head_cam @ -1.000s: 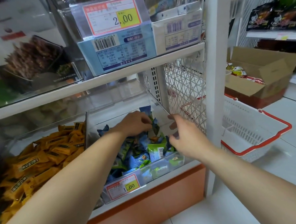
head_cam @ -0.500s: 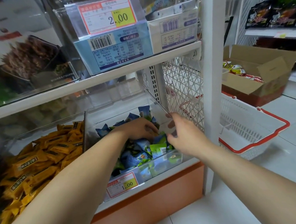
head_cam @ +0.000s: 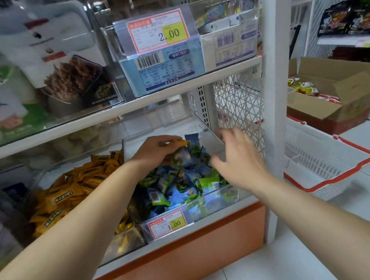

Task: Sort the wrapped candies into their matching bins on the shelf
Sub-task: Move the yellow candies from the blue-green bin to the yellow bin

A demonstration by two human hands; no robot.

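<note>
left hand [head_cam: 156,150] pinches yellow candy [head_cam: 180,143] over clear bin [head_cam: 215,197] | right hand [head_cam: 239,160] spread | white shelf [head_cam: 176,84] | tiled floor [head_cam: 274,264], basket [head_cam: 332,163]

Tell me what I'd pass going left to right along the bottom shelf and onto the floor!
First yellow candies → blue and green candies → white post → basket.
</note>
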